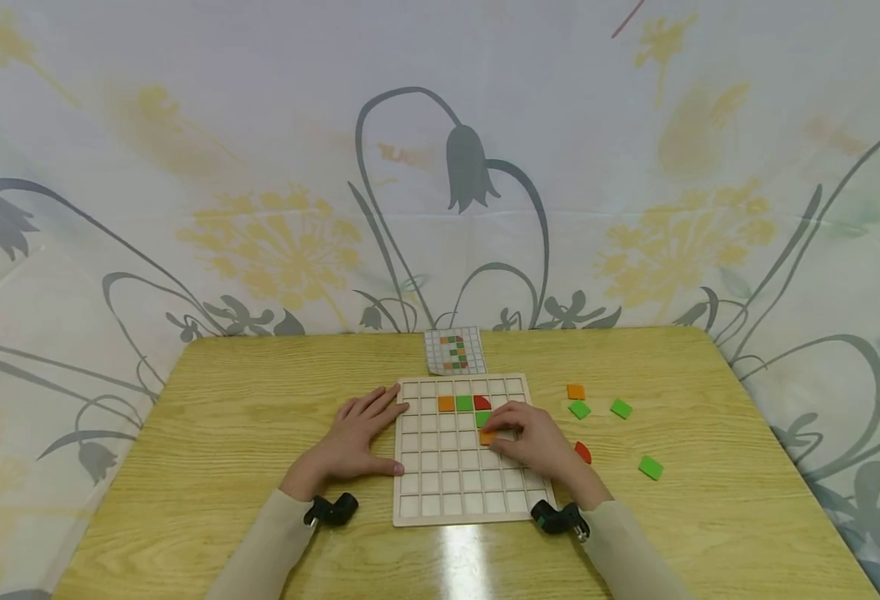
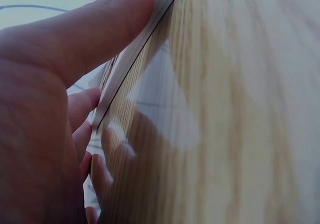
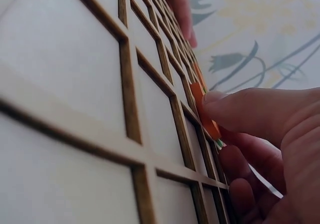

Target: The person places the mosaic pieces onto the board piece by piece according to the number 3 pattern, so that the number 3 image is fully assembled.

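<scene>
A pale wooden grid board (image 1: 451, 483) lies on the table. Along its upper part sit an orange square tile (image 1: 446, 404), a green square tile (image 1: 464, 403) and a red quarter-round tile (image 1: 482, 402), with another green tile (image 1: 482, 419) below the red one. My right hand (image 1: 533, 442) pinches an orange tile (image 3: 204, 112) between thumb and fingers, right at the cell under that green tile. With fingers spread, my left hand (image 1: 350, 442) rests at the board's left side, thumb and fingertips touching its edge (image 2: 145, 32).
A printed pattern card (image 1: 456, 351) lies behind the board. To the right are loose tiles: an orange square (image 1: 576, 392), a red quarter-round (image 1: 582, 452) and several green ones (image 1: 651, 467). A flowered cloth (image 1: 297, 167) hangs behind the table (image 1: 260, 417).
</scene>
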Demonstrator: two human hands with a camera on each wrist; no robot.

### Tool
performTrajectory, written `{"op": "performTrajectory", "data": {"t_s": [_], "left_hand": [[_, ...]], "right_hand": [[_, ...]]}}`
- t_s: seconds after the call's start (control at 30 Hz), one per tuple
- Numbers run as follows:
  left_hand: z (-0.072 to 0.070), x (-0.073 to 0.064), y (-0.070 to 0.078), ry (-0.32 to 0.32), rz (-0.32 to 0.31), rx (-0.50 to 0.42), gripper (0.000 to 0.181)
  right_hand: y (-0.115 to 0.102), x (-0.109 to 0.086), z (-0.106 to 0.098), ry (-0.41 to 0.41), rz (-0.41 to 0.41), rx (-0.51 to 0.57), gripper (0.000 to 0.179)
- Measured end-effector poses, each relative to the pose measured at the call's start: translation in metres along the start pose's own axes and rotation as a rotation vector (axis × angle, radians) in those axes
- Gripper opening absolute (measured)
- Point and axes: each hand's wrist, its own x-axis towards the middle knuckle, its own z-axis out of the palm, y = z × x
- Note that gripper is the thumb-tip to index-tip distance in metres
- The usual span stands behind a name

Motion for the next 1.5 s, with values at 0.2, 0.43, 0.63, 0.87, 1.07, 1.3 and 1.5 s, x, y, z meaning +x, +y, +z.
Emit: {"op": "performTrajectory", "data": {"t_s": [0.2, 0.43, 0.63, 0.87, 1.07, 1.3, 1.5], "left_hand": [[-0.0008, 0.0001, 0.0011, -0.007, -0.003, 0.002, 0.097], [-0.0006, 0.0002, 0.0, -0.009, -0.007, 0.005, 0.097], [-0.0003, 0.0007, -0.0005, -0.006, -0.006, 0.0, 0.096], [-0.0008, 0.0005, 0.0003, -0.003, -0.004, -0.004, 0.096], [-0.0005, -0.0005, 0.0009, -0.003, -0.002, -0.005, 0.096], [-0.0001, -0.0007, -0.0004, -0.002, -0.001, 0.0, 0.097], [0.0002, -0.0002, -0.0011, -0.005, -0.005, -0.004, 0.097]], "right_hand": [[0.0033, -0.0028, -0.0011, 0.004, 0.016, 0.025, 0.013], [0.0036, -0.0014, -0.001, -0.009, 0.029, 0.037, 0.01], [0.0014, -0.0006, -0.0009, -0.015, 0.011, 0.035, 0.008], [0.0002, -0.0007, -0.0006, -0.016, 0.002, 0.01, 0.009], [-0.0006, -0.0008, -0.0001, -0.025, 0.001, 0.01, 0.008], [-0.0038, 0.0002, -0.0005, -0.029, 0.01, 0.011, 0.009], [-0.0042, 0.0002, -0.0014, -0.04, 0.027, 0.011, 0.011]]}}
